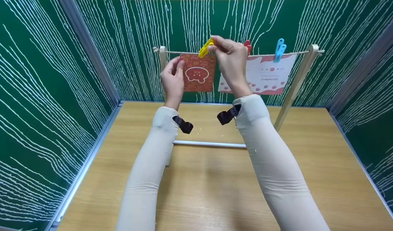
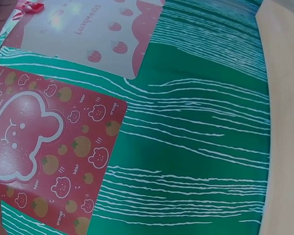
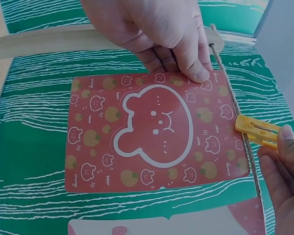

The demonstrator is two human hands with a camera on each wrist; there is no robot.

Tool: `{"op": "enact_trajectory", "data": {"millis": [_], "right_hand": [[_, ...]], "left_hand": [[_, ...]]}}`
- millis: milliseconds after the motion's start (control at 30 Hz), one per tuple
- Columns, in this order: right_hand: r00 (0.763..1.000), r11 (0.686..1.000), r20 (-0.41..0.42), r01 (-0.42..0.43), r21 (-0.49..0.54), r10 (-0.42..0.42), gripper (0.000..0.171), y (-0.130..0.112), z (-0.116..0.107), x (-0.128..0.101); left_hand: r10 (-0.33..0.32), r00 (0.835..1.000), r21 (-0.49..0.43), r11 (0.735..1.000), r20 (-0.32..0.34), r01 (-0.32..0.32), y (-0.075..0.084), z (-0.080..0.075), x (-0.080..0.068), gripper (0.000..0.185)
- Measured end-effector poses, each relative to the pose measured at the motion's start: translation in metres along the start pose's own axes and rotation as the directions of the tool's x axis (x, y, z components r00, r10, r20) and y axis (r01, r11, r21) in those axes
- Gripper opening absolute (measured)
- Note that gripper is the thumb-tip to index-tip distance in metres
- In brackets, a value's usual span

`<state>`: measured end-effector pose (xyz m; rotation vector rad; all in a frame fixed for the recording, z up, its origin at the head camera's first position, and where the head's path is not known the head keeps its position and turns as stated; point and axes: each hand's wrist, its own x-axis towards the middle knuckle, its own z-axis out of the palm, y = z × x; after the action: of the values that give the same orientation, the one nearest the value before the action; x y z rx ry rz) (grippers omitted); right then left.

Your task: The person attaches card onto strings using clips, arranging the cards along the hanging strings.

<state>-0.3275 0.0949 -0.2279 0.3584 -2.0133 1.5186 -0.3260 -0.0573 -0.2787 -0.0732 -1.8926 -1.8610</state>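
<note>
A red bear card (image 1: 198,74) hangs against a string (image 1: 183,52) stretched between two wooden posts. My left hand (image 1: 178,65) pinches the card's upper left edge; in the right wrist view the left hand (image 3: 196,66) has its fingertips on that edge of the red bear card (image 3: 154,132) beside the string (image 3: 233,105). My right hand (image 1: 213,47) pinches a yellow clothespin (image 1: 205,48) at the card's top edge on the string. There the yellow clothespin (image 3: 257,131) sits over the string, held by my right hand (image 3: 286,144). The left wrist view shows the red bear card (image 2: 49,156) up close.
A white strawberry card (image 1: 263,75) hangs to the right, under a red clothespin (image 1: 247,45) and a blue clothespin (image 1: 280,49). The right post (image 1: 296,83) leans on the wooden table (image 1: 215,179); a white bar (image 1: 209,144) lies across it. Green patterned walls enclose three sides.
</note>
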Motion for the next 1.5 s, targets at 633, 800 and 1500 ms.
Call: {"op": "enact_trajectory", "data": {"millis": [633, 800, 1500], "right_hand": [[0.987, 0.979, 0.134, 0.111, -0.172, -0.089, 0.026, -0.005, 0.008, -0.003], [0.984, 0.969, 0.149, 0.132, -0.209, -0.101, 0.028, -0.005, 0.009, -0.003], [0.967, 0.945, 0.208, 0.197, -0.261, -0.144, 0.036, -0.001, 0.012, -0.008]], "left_hand": [[0.014, 1.000, -0.026, 1.000, 0.017, -0.014, -0.001, -0.002, -0.003, 0.031], [0.007, 1.000, -0.028, 1.000, 0.024, -0.007, -0.001, -0.002, -0.005, 0.032], [0.058, 0.997, -0.021, 0.998, 0.044, -0.057, -0.008, -0.004, -0.006, 0.033]]}}
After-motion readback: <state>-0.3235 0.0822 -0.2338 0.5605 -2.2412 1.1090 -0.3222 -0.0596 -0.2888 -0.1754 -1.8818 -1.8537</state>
